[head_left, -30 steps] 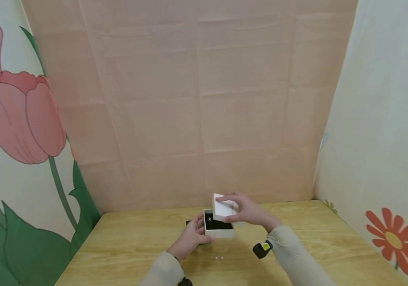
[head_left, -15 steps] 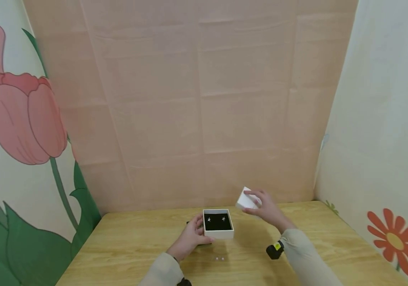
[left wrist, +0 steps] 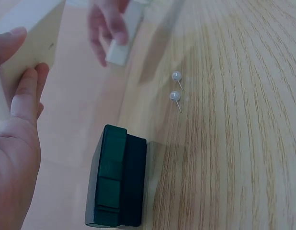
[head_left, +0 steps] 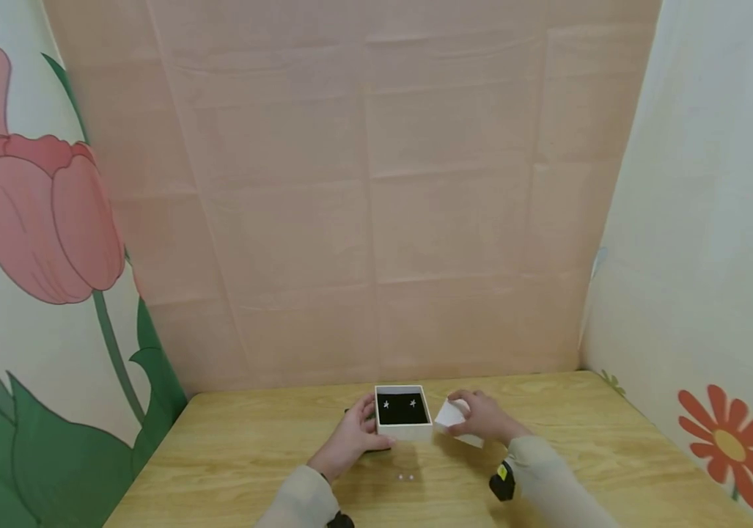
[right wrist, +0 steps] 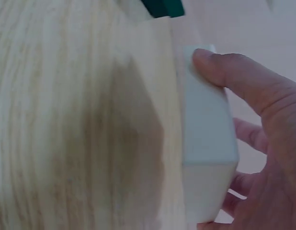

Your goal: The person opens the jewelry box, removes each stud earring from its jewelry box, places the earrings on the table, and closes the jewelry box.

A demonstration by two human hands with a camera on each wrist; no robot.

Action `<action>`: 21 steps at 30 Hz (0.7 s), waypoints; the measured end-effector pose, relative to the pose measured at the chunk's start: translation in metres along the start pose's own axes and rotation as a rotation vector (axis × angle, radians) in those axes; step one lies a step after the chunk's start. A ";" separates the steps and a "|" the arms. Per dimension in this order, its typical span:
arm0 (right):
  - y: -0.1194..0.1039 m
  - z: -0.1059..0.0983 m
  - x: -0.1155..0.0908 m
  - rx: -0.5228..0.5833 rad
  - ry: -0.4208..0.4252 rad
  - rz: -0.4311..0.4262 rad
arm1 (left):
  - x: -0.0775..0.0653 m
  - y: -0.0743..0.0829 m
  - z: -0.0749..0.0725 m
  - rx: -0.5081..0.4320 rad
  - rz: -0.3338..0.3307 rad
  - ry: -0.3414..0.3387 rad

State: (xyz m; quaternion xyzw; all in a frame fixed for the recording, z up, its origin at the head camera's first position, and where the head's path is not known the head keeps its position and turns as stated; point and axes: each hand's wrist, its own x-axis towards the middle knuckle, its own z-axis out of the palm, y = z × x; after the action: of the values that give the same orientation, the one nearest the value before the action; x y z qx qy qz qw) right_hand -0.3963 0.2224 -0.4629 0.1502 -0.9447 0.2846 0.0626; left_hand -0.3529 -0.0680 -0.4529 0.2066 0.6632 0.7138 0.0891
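My left hand (head_left: 348, 438) holds a small white jewelry box (head_left: 405, 433) above the table, thumb at the front and fingers at the left side. Its black insert (head_left: 399, 415) carries two star-shaped earrings (head_left: 413, 403). To the right of it, my right hand (head_left: 490, 419) grips the white box lid (right wrist: 209, 124) by its sides, thumb on the near one. The lid is low over the wood; whether it touches I cannot tell. Two pearl stud earrings (left wrist: 175, 96) lie on the table in front of the box.
A dark green box (left wrist: 112, 179) stands on the table below my left hand, mostly hidden in the head view. The wooden table (head_left: 244, 440) meets a pink cloth backdrop (head_left: 363, 220) behind. Flower-painted panels (head_left: 699, 257) flank both sides.
My right hand has lifted the lid off to the right, uncovering both star earrings, then lowered it toward the table. The left hand and the box have stayed nearly still.
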 end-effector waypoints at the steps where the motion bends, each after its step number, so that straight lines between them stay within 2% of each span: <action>1: -0.002 0.002 -0.001 -0.001 -0.016 0.013 | 0.000 0.000 0.000 0.001 -0.001 0.000; 11: -0.011 0.013 -0.006 0.010 -0.077 0.099 | 0.000 0.002 -0.001 -0.003 0.000 0.004; 21: -0.010 0.020 -0.004 0.007 -0.109 0.134 | -0.002 0.004 0.001 -0.020 0.022 -0.009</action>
State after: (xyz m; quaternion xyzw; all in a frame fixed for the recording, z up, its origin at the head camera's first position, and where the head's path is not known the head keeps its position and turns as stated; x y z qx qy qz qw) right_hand -0.3896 0.2043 -0.4753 0.1022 -0.9537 0.2827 -0.0086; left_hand -0.3502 -0.0680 -0.4491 0.2161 0.6532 0.7205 0.0864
